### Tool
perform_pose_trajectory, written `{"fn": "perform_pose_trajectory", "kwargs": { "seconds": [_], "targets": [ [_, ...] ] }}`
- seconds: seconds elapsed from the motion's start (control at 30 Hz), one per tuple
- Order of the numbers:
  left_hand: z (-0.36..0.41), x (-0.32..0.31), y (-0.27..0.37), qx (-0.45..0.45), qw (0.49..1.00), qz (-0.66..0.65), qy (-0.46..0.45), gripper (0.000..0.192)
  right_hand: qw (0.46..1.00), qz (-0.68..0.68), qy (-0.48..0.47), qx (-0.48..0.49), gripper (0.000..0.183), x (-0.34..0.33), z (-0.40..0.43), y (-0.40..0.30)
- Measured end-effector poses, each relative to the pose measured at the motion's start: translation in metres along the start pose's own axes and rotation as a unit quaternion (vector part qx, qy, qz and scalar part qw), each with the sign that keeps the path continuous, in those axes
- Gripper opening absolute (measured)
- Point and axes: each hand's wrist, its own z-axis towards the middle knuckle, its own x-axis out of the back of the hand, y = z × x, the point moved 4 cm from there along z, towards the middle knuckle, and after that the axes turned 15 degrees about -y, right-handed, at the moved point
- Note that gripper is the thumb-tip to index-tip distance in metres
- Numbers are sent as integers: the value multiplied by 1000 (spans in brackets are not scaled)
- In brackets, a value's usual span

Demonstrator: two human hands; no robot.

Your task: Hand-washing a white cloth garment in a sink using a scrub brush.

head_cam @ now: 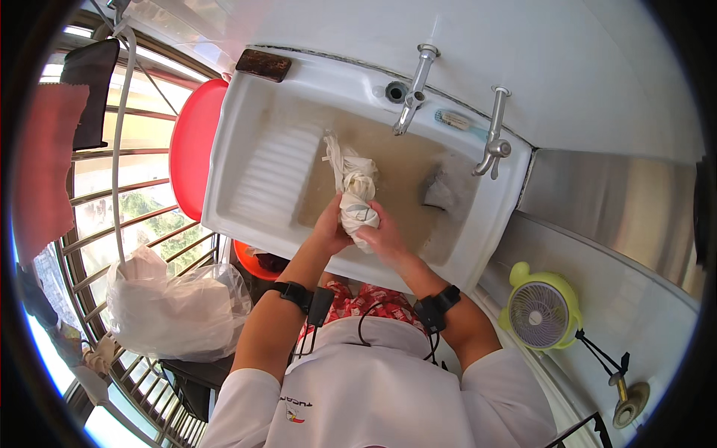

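Observation:
A wet white cloth (358,185), twisted into a thick roll, is held between my two hands above the murky water in a white laundry sink (235,235). My left hand (330,227) grips its left side near the lower end. Against the lower right side presses my right hand (383,229), its thumb across the fabric. Loose strips of the cloth trail from its far end. A greyish piece of fabric (440,190) lies partly under the brownish water at the right.
A ribbed washboard slope (274,168) forms the sink's left part. Two metal taps (414,95) (496,140) project over the basin. A dark brown block (263,65) and a soap bar (454,120) sit on the back ledge. A red basin (196,151) stands left; a green fan (538,313) is at right.

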Motion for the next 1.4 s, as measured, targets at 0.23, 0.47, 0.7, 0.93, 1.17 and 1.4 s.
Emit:
{"fn": "perform_pose_trajectory", "kwargs": {
  "seconds": [0.23,0.47,0.7,0.93,1.17,1.4],
  "targets": [
    [31,14,35,-206,949,136,-198,36,988,-115,69,80,22,-18,13,-17],
    [-38,19,51,-332,903,193,192,32,949,181,253,44,22,49,-10,4],
    [-106,-60,49,-408,898,162,8,34,916,-223,328,-56,62,70,5,49],
    [-178,-125,62,-375,913,129,-94,37,785,-564,80,244,68,-29,45,-19],
    [-179,-105,109,-480,864,133,-77,36,950,-301,86,11,47,42,74,38],
    [-85,-57,94,-297,909,292,-10,67,803,-365,471,-7,41,134,45,73]
  ]
}}
